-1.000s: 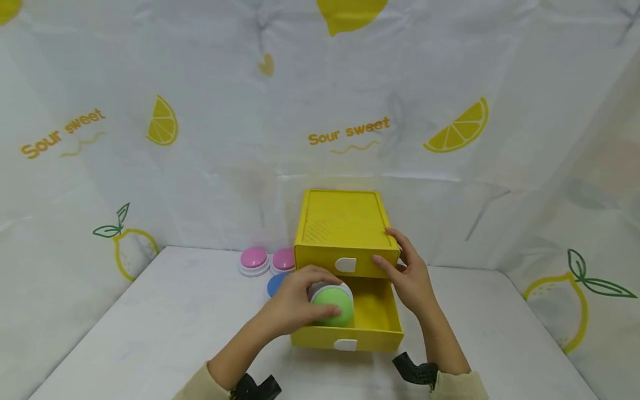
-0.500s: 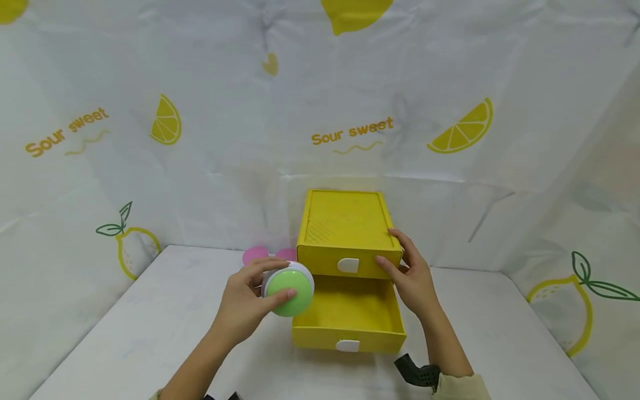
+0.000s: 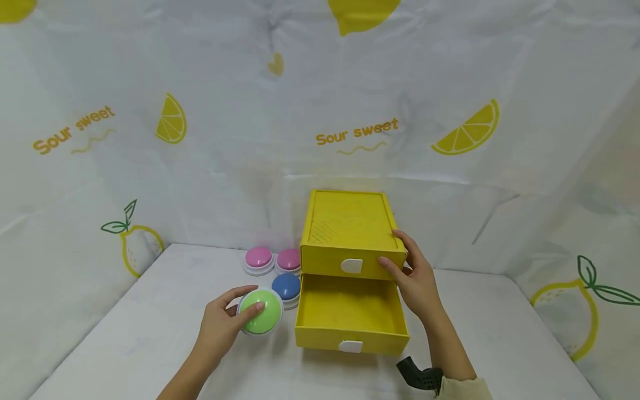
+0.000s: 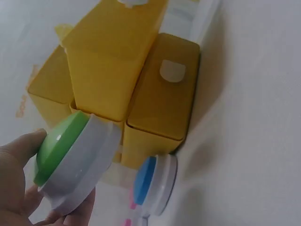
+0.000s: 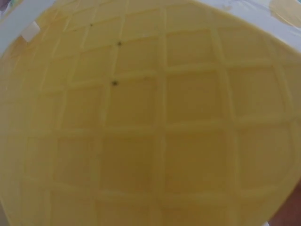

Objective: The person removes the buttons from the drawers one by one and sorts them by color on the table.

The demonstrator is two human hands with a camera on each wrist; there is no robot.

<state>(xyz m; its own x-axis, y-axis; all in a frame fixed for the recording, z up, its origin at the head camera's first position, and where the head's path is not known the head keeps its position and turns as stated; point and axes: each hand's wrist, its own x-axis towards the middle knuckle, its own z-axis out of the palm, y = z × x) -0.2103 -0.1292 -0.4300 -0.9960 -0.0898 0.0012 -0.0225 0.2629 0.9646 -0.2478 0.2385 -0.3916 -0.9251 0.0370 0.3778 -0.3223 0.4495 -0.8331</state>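
A push button with a green dome (image 3: 263, 312) and white base is held in my left hand (image 3: 220, 322), left of the yellow drawer box (image 3: 352, 219). The thumb lies on the dome and the fingers are behind the base; the left wrist view shows this button (image 4: 77, 165) side-on. The pulled-out drawer (image 3: 350, 305) has nothing in it. My right hand (image 3: 417, 278) grips the box's front right corner, thumb on the upper drawer front (image 3: 320, 261), fingertips at the top edge. In the right wrist view the yellow gridded side wall (image 5: 193, 103) fills nearly everything.
A blue button (image 3: 286, 286) stands on the white table (image 3: 150, 333) left of the box. Behind it are two pink buttons (image 3: 258, 256). The left wrist view shows another closed drawer front (image 4: 160, 103) below the open one. A lemon-print cloth (image 3: 225, 139) hangs behind.
My left hand has lifted the green button out of the open drawer and carried it left, beside the box. The right hand stays on the box's corner.
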